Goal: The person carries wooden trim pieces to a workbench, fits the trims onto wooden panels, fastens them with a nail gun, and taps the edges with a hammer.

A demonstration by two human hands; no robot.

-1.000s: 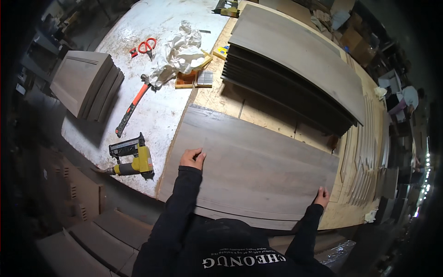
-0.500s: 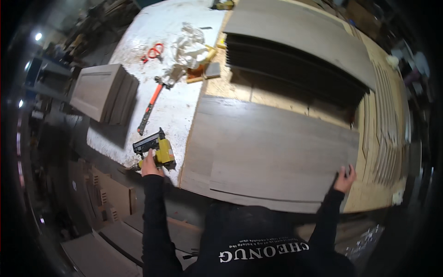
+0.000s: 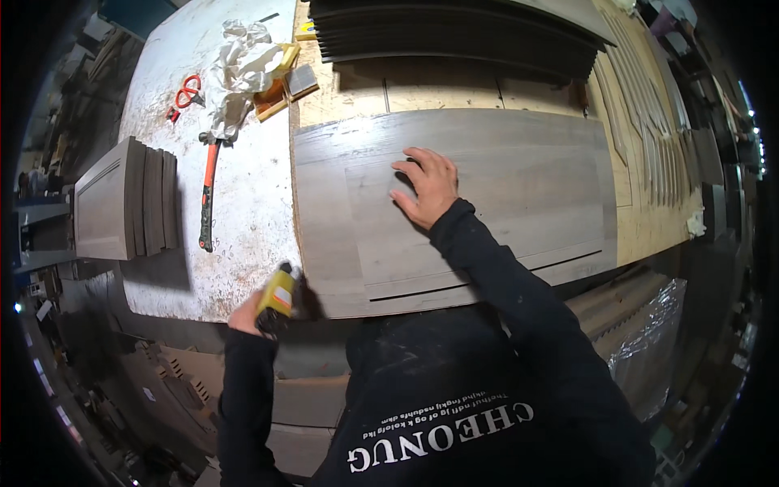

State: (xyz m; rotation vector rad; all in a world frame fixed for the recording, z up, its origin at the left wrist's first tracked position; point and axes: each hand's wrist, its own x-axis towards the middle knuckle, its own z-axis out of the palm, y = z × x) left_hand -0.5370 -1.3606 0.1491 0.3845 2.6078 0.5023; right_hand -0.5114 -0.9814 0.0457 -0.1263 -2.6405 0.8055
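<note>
My left hand point(image 3: 245, 315) grips a yellow and black nail gun point(image 3: 278, 299), lifted at the table's near edge by the corner of a grey wood-grain panel point(image 3: 503, 191). That panel lies flat in front of me, with a dark slot along its near side. Over its left half reaches my right hand point(image 3: 432, 185), fingers spread and thumb apart, holding nothing. Whether its fingertips touch the panel I cannot tell. A hammer point(image 3: 208, 195) with an orange and black handle lies on the white board to the left.
Stacked grey panels point(image 3: 454, 36) stand at the back. Smaller panels point(image 3: 126, 199) are piled at the left. Red-handled scissors point(image 3: 189, 92), crumpled white plastic point(image 3: 243, 69) and a small wooden box point(image 3: 284, 93) lie far left. Thin strips point(image 3: 661, 154) line the right side.
My left hand has picked up the nail gun from the white board and turned it. My right hand has left the panel's right edge and moved left over it. The view has shifted.
</note>
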